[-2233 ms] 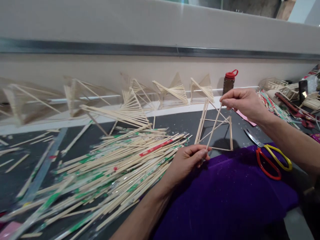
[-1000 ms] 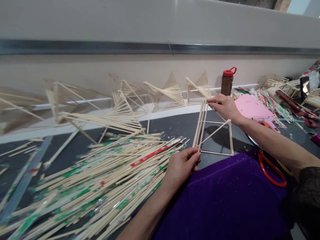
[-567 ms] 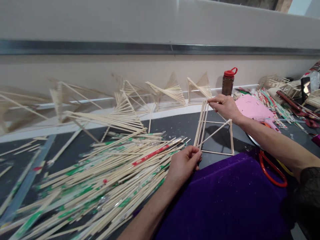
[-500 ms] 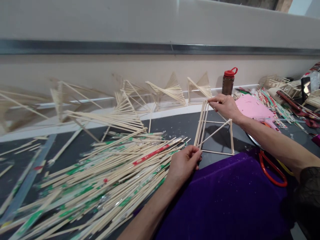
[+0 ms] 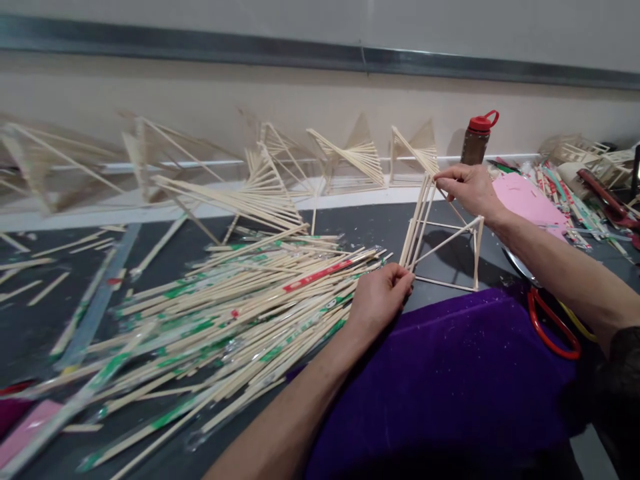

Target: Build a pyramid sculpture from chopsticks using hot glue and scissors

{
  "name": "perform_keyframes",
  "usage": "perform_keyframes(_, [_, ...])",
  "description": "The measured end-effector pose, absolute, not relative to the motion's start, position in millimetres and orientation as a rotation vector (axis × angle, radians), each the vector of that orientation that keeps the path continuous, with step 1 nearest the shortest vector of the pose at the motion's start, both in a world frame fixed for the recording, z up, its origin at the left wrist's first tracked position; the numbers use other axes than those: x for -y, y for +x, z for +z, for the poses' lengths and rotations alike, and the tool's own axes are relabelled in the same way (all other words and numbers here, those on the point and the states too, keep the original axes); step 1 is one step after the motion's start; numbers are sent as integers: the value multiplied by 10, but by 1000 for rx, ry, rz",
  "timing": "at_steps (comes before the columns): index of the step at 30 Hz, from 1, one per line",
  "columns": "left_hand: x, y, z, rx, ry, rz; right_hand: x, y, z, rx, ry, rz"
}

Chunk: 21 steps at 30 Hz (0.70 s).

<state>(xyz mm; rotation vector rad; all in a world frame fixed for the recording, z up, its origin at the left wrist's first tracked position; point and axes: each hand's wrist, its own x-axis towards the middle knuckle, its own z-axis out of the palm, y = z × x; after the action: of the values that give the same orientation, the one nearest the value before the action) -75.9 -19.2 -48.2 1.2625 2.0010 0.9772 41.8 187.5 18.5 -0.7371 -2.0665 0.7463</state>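
A small open frame [image 5: 448, 241] of thin wooden sticks stands on the dark table in front of me, with a slanted row of sticks along its left side. At the row's lower end, my left hand [image 5: 377, 300] is closed in a pinch on a chopstick [image 5: 423, 223]. My right hand [image 5: 473, 190] pinches at the upper end, by the frame's top corner. The fingertips partly hide both stick ends. To the left of my left hand lies a wide pile of chopsticks [image 5: 270, 287], many in clear wrappers with green print.
Several twisted stick models [image 5: 357, 160] line the wall. A red-capped bottle [image 5: 476, 140] stands behind my right hand. Red-handled scissors [image 5: 553, 333] lie by the purple cloth [image 5: 450, 380]. A pink sheet [image 5: 533, 200] is at the right, a clear ruler [image 5: 100, 307] at the left.
The view has tilted down and turned slightly left, so everything sits higher and further right. Both hands keep their places at the two ends of the slanted stick row.
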Motion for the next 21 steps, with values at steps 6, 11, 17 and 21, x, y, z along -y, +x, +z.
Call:
perform_keyframes(6, [173, -749, -459, -2085, 1312, 944, -1890, 420, 170, 2050, -734, 772])
perform_keyframes(11, [170, -753, -446, -2122, 1408, 956, -1893, 432, 178, 2068, -718, 771])
perform_keyframes(17, [168, -748, -456, -2033, 1237, 1037, -1878, 436, 207, 2076, -733, 751])
perform_keyframes(21, [175, -743, -482, -1984, 1160, 1101, -1886, 430, 206, 2072, -726, 760])
